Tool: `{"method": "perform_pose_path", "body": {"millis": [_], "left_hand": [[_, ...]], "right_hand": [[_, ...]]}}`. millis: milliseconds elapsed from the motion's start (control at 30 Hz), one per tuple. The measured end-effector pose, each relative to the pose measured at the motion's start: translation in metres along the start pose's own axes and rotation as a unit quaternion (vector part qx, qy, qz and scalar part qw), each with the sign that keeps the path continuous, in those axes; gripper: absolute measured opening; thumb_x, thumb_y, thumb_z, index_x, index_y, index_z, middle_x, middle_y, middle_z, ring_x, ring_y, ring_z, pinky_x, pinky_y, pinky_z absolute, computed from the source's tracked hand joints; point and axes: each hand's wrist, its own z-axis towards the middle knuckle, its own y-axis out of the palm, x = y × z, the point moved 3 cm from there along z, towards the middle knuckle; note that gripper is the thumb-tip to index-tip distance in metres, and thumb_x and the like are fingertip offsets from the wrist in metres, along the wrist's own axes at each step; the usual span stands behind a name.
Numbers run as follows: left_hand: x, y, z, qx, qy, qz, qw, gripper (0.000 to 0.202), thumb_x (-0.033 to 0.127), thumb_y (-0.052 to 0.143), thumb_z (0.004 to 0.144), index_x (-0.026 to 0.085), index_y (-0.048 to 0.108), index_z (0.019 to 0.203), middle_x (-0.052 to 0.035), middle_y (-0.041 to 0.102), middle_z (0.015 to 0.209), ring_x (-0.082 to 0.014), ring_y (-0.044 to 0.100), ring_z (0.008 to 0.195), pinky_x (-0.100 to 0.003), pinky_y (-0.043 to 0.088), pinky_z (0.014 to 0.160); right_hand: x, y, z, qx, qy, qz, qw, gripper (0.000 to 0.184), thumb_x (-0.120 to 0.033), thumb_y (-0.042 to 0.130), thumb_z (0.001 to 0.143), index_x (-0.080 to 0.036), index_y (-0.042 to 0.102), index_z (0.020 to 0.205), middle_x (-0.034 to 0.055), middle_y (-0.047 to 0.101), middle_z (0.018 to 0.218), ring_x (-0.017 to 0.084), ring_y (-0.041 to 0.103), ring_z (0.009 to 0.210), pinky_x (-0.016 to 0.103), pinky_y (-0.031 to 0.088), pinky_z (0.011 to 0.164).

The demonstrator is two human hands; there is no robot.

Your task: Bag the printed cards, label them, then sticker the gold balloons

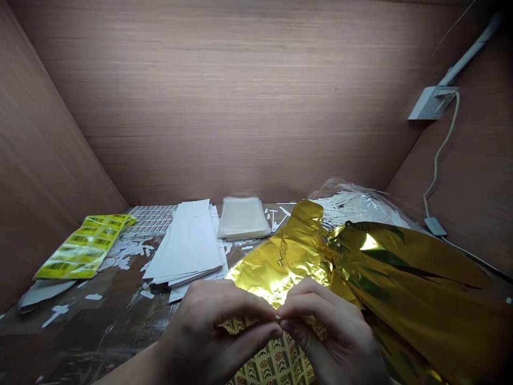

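My left hand (218,326) and my right hand (334,334) meet tip to tip at the front, each with thumb and forefinger pinched together. Between the fingertips shows a tiny white bit, too small to name. Below them lies a sheet of stickers (274,361) printed with CE marks and round warning signs. Just behind the hands spreads shiny gold foil (298,248), flat and crinkled, looking like a deflated balloon. More gold foil (409,283) drapes to the right, past my right hand.
Behind my left hand lie a stack of white cards (188,240) and a pile of clear bags (243,216). Yellow label sheets (86,246) are at left, among white paper scraps (126,251). A plastic bag of white sticks (348,206) sits at back right, near a cable (436,155).
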Motion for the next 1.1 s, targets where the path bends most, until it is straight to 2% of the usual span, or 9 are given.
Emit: {"method": "perform_pose_path", "body": {"millis": [100, 267, 367, 467, 567, 800, 1100], "left_hand": [[0.0050, 0.0001, 0.0031, -0.013, 0.027, 0.018, 0.999, 0.017, 0.010, 0.082, 0.085, 0.020, 0.078, 0.097, 0.0022, 0.080, 0.076, -0.0125, 0.072, 0.062, -0.021, 0.056, 0.059], [0.0045, 0.0016, 0.0008, -0.020, 0.029, 0.038, 0.999, 0.015, 0.010, 0.079, 0.087, 0.020, 0.075, 0.098, 0.0026, 0.080, 0.078, -0.0124, 0.071, 0.064, -0.021, 0.055, 0.063], [0.0024, 0.0027, -0.0013, -0.024, -0.003, 0.041, 0.999, 0.011, 0.013, 0.079, 0.088, 0.021, 0.075, 0.095, 0.0029, 0.080, 0.078, -0.0122, 0.072, 0.064, -0.020, 0.056, 0.063], [-0.0003, 0.0037, 0.0001, -0.055, -0.061, 0.010, 0.997, 0.010, 0.016, 0.081, 0.087, 0.023, 0.075, 0.093, 0.0057, 0.080, 0.078, -0.0091, 0.072, 0.064, -0.016, 0.054, 0.062], [-0.0011, 0.0032, 0.0031, -0.084, -0.083, -0.010, 0.993, 0.011, 0.017, 0.083, 0.086, 0.023, 0.076, 0.092, 0.0073, 0.081, 0.079, -0.0075, 0.074, 0.066, -0.014, 0.053, 0.064], [0.0003, 0.0020, 0.0031, -0.088, -0.068, 0.028, 0.993, 0.016, 0.012, 0.082, 0.083, 0.024, 0.077, 0.092, 0.0072, 0.081, 0.079, -0.0085, 0.074, 0.067, -0.015, 0.053, 0.062], [0.0064, 0.0026, 0.0033, -0.085, -0.015, 0.064, 0.994, 0.013, 0.015, 0.078, 0.090, 0.024, 0.077, 0.100, 0.0045, 0.080, 0.079, -0.0116, 0.074, 0.067, -0.020, 0.054, 0.063]], "right_hand": [[-0.0024, -0.0002, -0.0015, -0.004, -0.004, 0.002, 1.000, 0.020, -0.003, 0.063, 0.095, -0.021, 0.067, 0.104, 0.0020, 0.066, 0.091, 0.014, 0.067, 0.079, 0.025, 0.055, 0.068], [-0.0028, 0.0007, -0.0043, -0.002, 0.009, 0.003, 1.000, 0.019, -0.005, 0.060, 0.096, -0.022, 0.065, 0.104, 0.0007, 0.063, 0.090, 0.013, 0.065, 0.080, 0.025, 0.052, 0.069], [-0.0024, 0.0013, -0.0053, -0.016, 0.015, 0.002, 1.000, 0.016, -0.007, 0.060, 0.097, -0.021, 0.064, 0.102, 0.0004, 0.062, 0.090, 0.013, 0.064, 0.080, 0.024, 0.050, 0.069], [-0.0020, 0.0025, -0.0062, -0.028, 0.021, 0.000, 0.999, 0.014, -0.008, 0.057, 0.098, -0.021, 0.062, 0.099, 0.0004, 0.062, 0.089, 0.012, 0.063, 0.079, 0.024, 0.048, 0.070], [-0.0015, 0.0044, -0.0074, -0.037, 0.025, 0.000, 0.999, 0.013, -0.009, 0.056, 0.099, -0.020, 0.062, 0.096, 0.0004, 0.061, 0.088, 0.012, 0.062, 0.078, 0.024, 0.047, 0.069], [-0.0015, 0.0050, -0.0090, -0.046, 0.028, -0.008, 0.999, 0.012, -0.010, 0.057, 0.100, -0.019, 0.062, 0.095, 0.0006, 0.061, 0.084, 0.013, 0.061, 0.077, 0.024, 0.045, 0.068], [-0.0053, 0.0051, -0.0062, -0.058, 0.032, -0.047, 0.997, 0.018, -0.011, 0.051, 0.102, -0.018, 0.061, 0.088, 0.0010, 0.059, 0.079, 0.012, 0.059, 0.073, 0.024, 0.043, 0.065]]}}
